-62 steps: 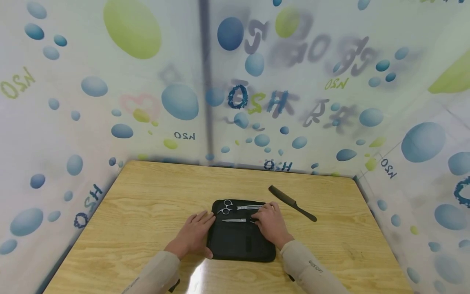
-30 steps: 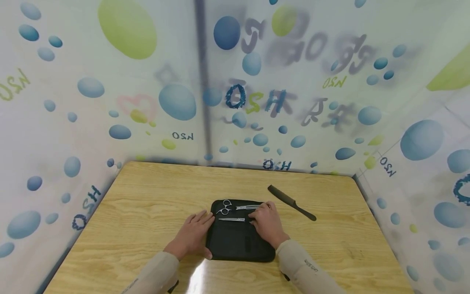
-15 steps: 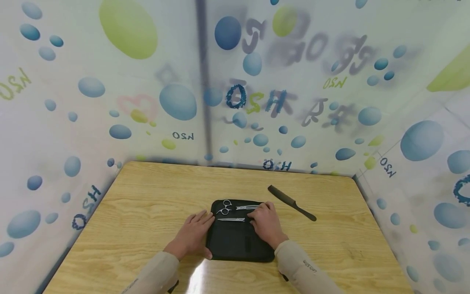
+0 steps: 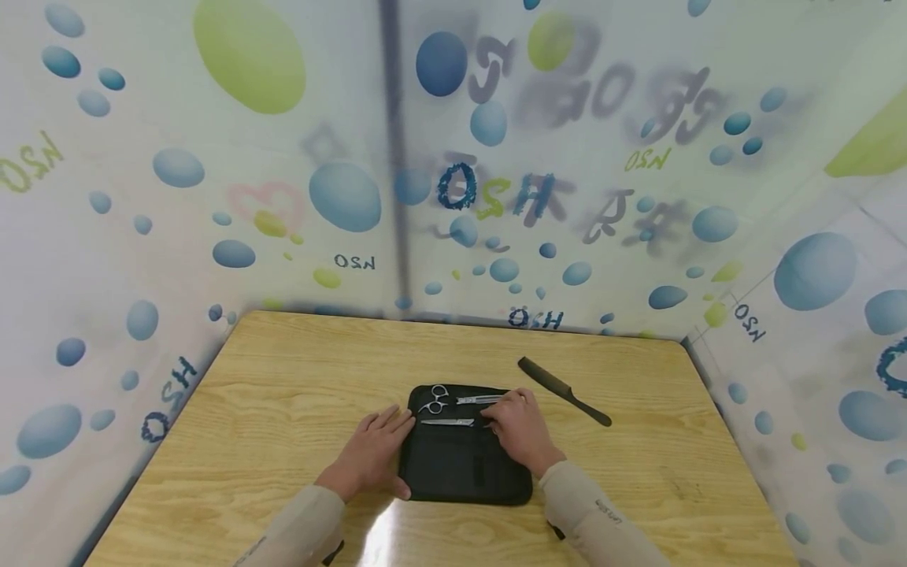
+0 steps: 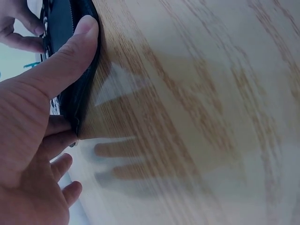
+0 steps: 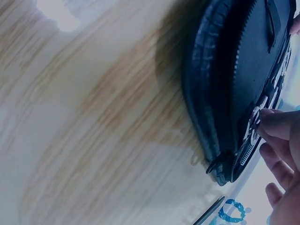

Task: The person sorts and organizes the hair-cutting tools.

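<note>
A black zip case [image 4: 446, 472] lies open-faced on the wooden table. My left hand [image 4: 372, 453] rests along its left edge, fingers extended at the upper side and thumb on the near corner. With thumb and fingertips my right hand [image 4: 522, 429] pinches the handle of the lower scissors [image 4: 446, 423], whose blade points left across the case. The scissor handle rings [image 6: 253, 124] show at those fingertips in the right wrist view. Above, finger rings of another pair of scissors [image 4: 437, 400] sit at the left, beside a silver blade [image 4: 478, 400] partly hidden by my right hand.
A dark comb [image 4: 563, 390] lies slantwise on the table [image 4: 283, 394], beyond and right of the case. Behind the table stands a wall [image 4: 340, 291] printed with blue and green drops. A zipper pull [image 6: 214, 161] hangs at the case's corner.
The lower scissors have slid slightly left within the case, the right hand still at their handle. The left hand stays on the case edge; comb and upper scissors have not moved.
</note>
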Available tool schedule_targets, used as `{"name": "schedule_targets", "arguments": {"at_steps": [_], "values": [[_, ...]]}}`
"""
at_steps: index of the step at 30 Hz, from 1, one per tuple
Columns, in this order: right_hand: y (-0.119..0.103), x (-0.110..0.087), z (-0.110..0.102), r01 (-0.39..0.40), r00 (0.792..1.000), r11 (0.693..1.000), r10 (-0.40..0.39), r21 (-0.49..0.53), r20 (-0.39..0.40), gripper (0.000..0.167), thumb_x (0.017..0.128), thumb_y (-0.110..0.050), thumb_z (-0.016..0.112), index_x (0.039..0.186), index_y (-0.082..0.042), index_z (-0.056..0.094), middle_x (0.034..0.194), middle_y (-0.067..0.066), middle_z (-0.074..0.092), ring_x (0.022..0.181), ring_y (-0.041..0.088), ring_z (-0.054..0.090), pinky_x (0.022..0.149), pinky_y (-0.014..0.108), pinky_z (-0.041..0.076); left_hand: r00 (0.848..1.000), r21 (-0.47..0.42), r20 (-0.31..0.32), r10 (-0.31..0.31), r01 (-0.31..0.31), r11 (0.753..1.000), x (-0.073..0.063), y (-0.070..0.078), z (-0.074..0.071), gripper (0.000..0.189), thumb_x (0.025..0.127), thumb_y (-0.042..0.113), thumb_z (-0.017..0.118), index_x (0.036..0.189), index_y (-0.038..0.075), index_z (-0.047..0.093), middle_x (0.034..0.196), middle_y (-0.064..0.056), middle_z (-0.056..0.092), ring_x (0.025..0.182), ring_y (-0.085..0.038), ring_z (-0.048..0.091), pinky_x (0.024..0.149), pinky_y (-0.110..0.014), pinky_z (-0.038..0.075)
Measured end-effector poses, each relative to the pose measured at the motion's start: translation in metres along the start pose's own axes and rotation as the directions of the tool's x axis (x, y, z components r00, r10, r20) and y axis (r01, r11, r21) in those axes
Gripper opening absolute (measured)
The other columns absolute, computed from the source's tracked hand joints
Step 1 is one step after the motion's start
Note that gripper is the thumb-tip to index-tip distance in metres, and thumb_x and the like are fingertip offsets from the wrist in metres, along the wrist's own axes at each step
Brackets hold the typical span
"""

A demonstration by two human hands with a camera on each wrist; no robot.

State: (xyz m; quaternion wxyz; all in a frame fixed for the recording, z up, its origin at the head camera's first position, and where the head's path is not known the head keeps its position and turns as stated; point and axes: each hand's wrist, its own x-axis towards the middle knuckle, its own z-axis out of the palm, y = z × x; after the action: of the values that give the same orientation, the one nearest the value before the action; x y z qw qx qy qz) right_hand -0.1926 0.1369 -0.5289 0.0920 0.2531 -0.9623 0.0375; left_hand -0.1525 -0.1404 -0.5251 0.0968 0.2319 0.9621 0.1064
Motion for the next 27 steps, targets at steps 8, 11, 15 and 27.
{"name": "schedule_targets", "arguments": {"at_steps": [8, 11, 15, 27], "values": [[0.005, 0.0, -0.002, -0.012, 1.0, 0.999, 0.012, 0.038, -0.006, 0.02, 0.083, -0.016, 0.077, 0.101, -0.024, 0.078, 0.094, -0.01, 0.076, 0.095, 0.018, 0.061, 0.099, 0.043, 0.04, 1.0, -0.011, 0.014, -0.004, 0.004, 1.0, -0.001, 0.0, 0.0, 0.114, 0.055, 0.056, 0.089, 0.146, 0.004, 0.043, 0.153, -0.01, 0.042, 0.146, -0.033, 0.031, 0.117, -0.051, 0.026], [0.009, 0.0, -0.002, -0.021, 1.0, 0.998, 0.023, 0.057, -0.021, 0.02, 0.083, -0.014, 0.076, 0.1, -0.024, 0.078, 0.092, -0.009, 0.076, 0.094, 0.018, 0.061, 0.1, 0.044, 0.04, 1.0, -0.022, 0.013, 0.0, 0.001, 1.0, -0.001, 0.0, 0.0, 0.114, 0.055, 0.056, 0.089, 0.146, 0.004, 0.043, 0.154, -0.01, 0.041, 0.146, -0.033, 0.031, 0.117, -0.052, 0.026], [0.015, -0.001, -0.003, -0.028, 0.999, 0.998, 0.029, 0.052, -0.026, 0.019, 0.083, -0.014, 0.077, 0.1, -0.022, 0.078, 0.093, -0.007, 0.076, 0.096, 0.02, 0.061, 0.1, 0.046, 0.04, 1.0, -0.038, 0.006, 0.005, -0.005, 0.999, -0.002, -0.001, 0.001, 0.114, 0.055, 0.055, 0.089, 0.146, 0.003, 0.042, 0.154, -0.011, 0.041, 0.145, -0.034, 0.031, 0.116, -0.052, 0.027], [0.035, -0.009, -0.016, -0.085, 0.996, 0.996, 0.085, 0.025, -0.011, 0.021, 0.082, -0.016, 0.078, 0.103, -0.02, 0.077, 0.094, -0.004, 0.076, 0.097, 0.02, 0.062, 0.102, 0.049, 0.041, 1.0, -0.09, -0.014, 0.011, -0.012, 0.996, -0.003, -0.005, 0.003, 0.115, 0.056, 0.054, 0.089, 0.147, 0.003, 0.041, 0.154, -0.011, 0.04, 0.146, -0.036, 0.03, 0.116, -0.054, 0.026]]}}
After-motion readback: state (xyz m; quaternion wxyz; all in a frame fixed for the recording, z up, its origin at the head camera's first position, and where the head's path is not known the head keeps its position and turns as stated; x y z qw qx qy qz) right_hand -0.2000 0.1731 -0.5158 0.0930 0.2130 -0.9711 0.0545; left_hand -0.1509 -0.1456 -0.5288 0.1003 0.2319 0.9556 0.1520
